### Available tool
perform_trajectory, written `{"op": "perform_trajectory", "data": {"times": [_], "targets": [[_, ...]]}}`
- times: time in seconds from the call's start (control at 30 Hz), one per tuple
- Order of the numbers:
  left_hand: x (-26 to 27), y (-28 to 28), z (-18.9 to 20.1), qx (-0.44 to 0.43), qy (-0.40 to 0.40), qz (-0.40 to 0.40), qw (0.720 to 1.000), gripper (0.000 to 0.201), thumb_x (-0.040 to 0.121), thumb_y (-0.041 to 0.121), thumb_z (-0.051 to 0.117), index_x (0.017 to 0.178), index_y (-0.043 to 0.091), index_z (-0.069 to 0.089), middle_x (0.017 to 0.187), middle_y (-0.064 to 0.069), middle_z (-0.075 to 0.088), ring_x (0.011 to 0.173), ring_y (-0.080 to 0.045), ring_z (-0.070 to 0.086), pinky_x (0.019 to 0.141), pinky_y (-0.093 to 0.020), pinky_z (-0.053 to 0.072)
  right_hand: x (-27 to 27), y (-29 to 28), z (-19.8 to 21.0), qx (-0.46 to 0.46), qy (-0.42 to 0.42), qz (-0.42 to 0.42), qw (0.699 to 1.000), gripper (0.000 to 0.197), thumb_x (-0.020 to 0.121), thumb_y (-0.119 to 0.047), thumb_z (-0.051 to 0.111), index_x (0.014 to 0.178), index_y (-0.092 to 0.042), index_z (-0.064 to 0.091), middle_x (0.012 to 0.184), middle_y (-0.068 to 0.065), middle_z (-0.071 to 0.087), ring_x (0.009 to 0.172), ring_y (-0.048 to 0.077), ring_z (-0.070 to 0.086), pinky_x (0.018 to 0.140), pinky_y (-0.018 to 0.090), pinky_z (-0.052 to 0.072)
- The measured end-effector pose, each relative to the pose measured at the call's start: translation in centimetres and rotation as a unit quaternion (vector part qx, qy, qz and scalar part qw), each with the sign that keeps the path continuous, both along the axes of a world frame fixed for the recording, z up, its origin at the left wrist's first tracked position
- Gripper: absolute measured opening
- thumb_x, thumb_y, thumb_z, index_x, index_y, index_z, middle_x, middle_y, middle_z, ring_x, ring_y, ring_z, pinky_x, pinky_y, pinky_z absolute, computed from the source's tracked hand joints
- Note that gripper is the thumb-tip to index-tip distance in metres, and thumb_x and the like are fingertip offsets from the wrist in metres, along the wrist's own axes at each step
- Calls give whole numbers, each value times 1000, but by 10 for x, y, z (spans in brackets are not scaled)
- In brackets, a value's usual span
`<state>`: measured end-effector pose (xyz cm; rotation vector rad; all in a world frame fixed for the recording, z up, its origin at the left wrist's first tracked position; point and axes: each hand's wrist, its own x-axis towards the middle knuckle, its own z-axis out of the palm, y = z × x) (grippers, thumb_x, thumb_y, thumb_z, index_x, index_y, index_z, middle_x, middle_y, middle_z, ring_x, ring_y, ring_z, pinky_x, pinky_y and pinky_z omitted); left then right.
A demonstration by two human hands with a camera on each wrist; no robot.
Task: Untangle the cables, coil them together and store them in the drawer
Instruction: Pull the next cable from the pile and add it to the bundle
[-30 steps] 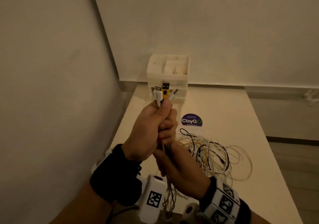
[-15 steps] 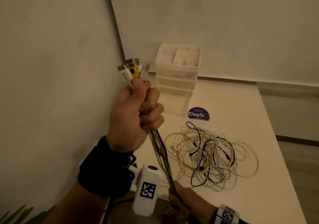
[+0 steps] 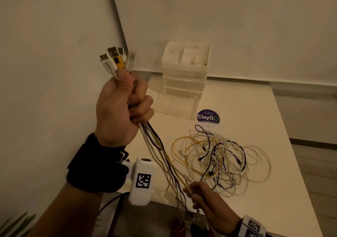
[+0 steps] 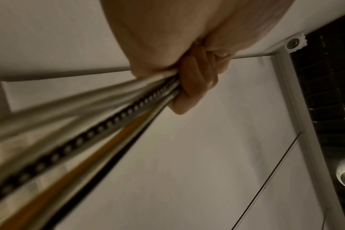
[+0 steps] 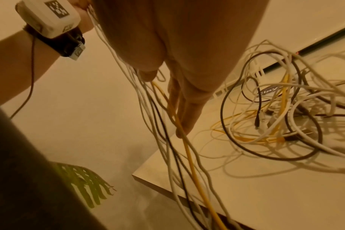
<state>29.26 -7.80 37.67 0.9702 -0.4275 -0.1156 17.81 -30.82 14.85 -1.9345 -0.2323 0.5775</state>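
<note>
Head view: the cables (image 3: pixel 156 151) are gripped in the fisted left hand (image 3: pixel 120 109), USB plugs (image 3: pixel 116 61) protruding above the thumb. Lower down, the strands are held by the right hand (image 3: pixel 206 200), fingers curled. Loose loops are spread on the table (image 3: pixel 255 209), near the drawer unit (image 3: pixel 184 80).

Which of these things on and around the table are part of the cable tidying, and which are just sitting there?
Part of the job:
- cable bundle, gripped by the left hand, USB plugs sticking up
- right hand running down the strands
- tangled cables on the table
- drawer unit

Just there:
- ClayGo sticker
- plant leaves by the floor
</note>
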Motion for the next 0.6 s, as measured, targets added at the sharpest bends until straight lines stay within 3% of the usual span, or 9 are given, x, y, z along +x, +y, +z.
{"op": "perform_trajectory", "data": {"times": [0.03, 0.1, 0.17, 0.23, 0.3, 0.37, 0.43, 0.53, 0.6], "targets": [[0, -2, 2, 3, -1, 2, 1000, 38, 92, 43, 37, 63, 19, 30, 52, 10, 30, 39, -6, 13, 40, -15, 13, 1, -3, -2, -27, -13, 12, 999, 44, 88, -69, 38, 107, -32, 50, 109, 0, 67, 93, 14, 64, 81, 36, 53], [-1, -6, 4, 9, -4, 7, 1000, 39, 94, 43, 34, 63, 19, 29, 52, 10, 30, 39, -6, 13, 39, -16, 12, 2, -4, -2, -63, -41, 44, 996, 37, 95, -56, 41, 99, -23, 58, 98, -1, 69, 85, 10, 62, 79, 37, 52], [-3, -10, 5, 10, -3, 10, 1000, 41, 97, 42, 30, 63, 20, 29, 52, 9, 28, 39, -6, 13, 39, -16, 12, 4, 0, 1, -67, -63, 69, 993, 25, 98, -37, 46, 96, -17, 60, 94, -3, 67, 81, 3, 58, 77, 28, 48], [-4, -12, 8, 16, -5, 19, 1000, 42, 100, 39, 24, 63, 20, 29, 53, 7, 22, 39, -6, 13, 39, -16, 12, 5, 7, 6, -67, -71, 82, 992, 22, 100, -30, 44, 94, -13, 57, 88, -7, 63, 76, -2, 54, 74, 22, 44], [-5, -13, 12, 24, -11, 34, 999, 43, 101, 38, 22, 62, 20, 29, 53, 6, 21, 38, -5, 14, 39, -15, 14, 3, 10, 11, -42, -72, 77, 994, 19, 101, -30, 43, 93, -15, 52, 86, -8, 62, 74, -1, 55, 72, 21, 44], [-6, -11, 17, 30, -15, 47, 998, 45, 102, 38, 21, 61, 20, 30, 52, 7, 24, 38, -4, 17, 39, -14, 16, 1, 11, 15, -11, -59, 51, 997, 12, 99, -34, 45, 98, -24, 51, 88, -6, 66, 77, 2, 61, 72, 20, 48], [-7, -9, 19, 34, -15, 56, 998, 46, 103, 38, 20, 62, 19, 28, 52, 8, 26, 38, -4, 17, 39, -14, 17, -1, 9, 19, 7, -60, 27, 998, 16, 97, -43, 47, 104, -29, 53, 86, -2, 70, 78, 6, 65, 72, 23, 52], [-11, -11, 16, 36, -4, 51, 998, 46, 103, 37, 20, 62, 19, 27, 52, 9, 27, 39, -6, 13, 38, -14, 16, 4, 12, 22, 26, -79, 6, 997, 17, 98, -38, 49, 105, -25, 57, 83, 1, 73, 75, 6, 67, 75, 28, 54], [-15, -14, 13, 33, 3, 42, 999, 44, 102, 39, 24, 63, 19, 27, 52, 9, 28, 39, -6, 12, 38, -14, 15, 10, 18, 26, 81, -32, -9, 996, 20, 98, -30, 52, 107, -15, 62, 87, 2, 74, 79, 9, 69, 76, 30, 56]]}}
